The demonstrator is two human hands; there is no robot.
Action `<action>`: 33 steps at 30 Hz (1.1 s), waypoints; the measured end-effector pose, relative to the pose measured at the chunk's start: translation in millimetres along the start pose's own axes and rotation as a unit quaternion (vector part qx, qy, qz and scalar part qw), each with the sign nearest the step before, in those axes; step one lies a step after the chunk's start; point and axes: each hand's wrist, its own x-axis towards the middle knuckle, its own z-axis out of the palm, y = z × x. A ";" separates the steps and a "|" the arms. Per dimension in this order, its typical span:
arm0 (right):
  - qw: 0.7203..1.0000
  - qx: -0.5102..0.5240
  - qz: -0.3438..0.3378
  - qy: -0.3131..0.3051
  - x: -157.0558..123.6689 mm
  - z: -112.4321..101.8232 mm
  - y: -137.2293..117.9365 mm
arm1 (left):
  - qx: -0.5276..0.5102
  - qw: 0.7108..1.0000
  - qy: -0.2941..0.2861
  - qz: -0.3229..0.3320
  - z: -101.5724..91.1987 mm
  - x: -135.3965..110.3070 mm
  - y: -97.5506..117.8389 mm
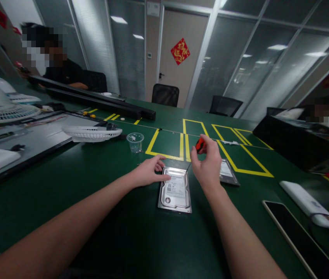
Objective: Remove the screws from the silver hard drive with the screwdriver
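Note:
A silver hard drive (pixel 177 195) with a white label lies flat on the green table (pixel 118 240) in front of me. My left hand (pixel 149 170) grips its far left corner, the thumb on the top face and the fingers curled beside the edge. My right hand (pixel 208 162) is closed around a screwdriver (pixel 200 145) with a red and black handle. The screwdriver's thin shaft points down at the drive's far right corner; I cannot tell whether the tip sits in a screw. Partly hidden behind my right hand is a second hard drive (pixel 229 173).
A clear plastic cup (pixel 135 143) stands left of the yellow tape outlines (pixel 167 157). White fan parts (pixel 91 133) and a large panel (pixel 39 133) are on the left. A phone (pixel 295 236) and a white device (pixel 307 201) lie at right. Other people sit at both sides.

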 end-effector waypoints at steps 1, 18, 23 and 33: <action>1.000 0.004 0.001 0.002 -0.5 0.4 0.4 | 0.000 1.000 0.000 0.000 -0.2 -0.1 0.4; 1.000 0.008 -0.020 0.003 0.3 -0.9 -2.1 | -0.003 1.000 0.000 -0.005 -0.5 0.3 -0.3; 1.000 0.013 -0.022 0.002 -1.4 0.4 0.9 | -0.001 1.000 0.001 0.000 0.4 0.9 -1.9; 1.000 0.011 -0.009 0.000 -0.3 -0.1 0.2 | 0.006 1.000 -0.001 0.003 0.5 1.3 -2.4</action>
